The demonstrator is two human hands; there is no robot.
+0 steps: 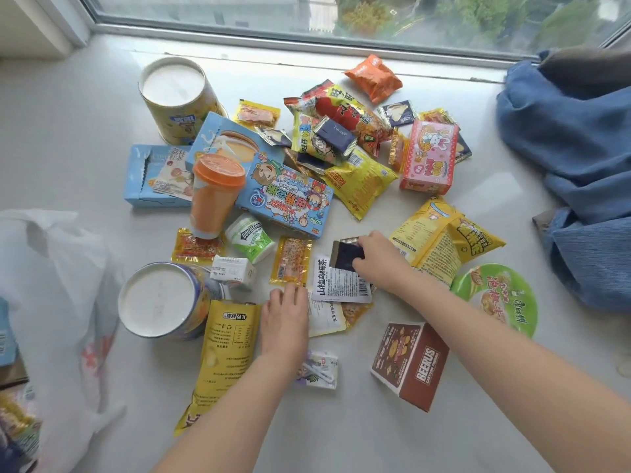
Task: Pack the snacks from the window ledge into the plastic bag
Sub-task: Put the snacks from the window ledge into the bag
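Note:
Many snacks lie scattered over the white window ledge (85, 124). My right hand (379, 261) pinches a small dark blue packet (345, 256) just above a white sachet with black lettering (338, 283). My left hand (285, 315) lies flat, fingers resting on a white sachet (324, 317) beside a yellow snack strip (292, 261). A tall yellow pouch (223, 349) lies under my left forearm. The white plastic bag (68, 302) sits crumpled at the left, some packets inside at its lower edge.
Two round tins (157, 298) (176, 93), an orange cup (215, 196), blue boxes (286, 199), a brown Beerus box (409, 365) and a green noodle bowl (498, 298) surround my hands. Blue denim fabric (573, 148) is heaped at the right. The window runs along the back.

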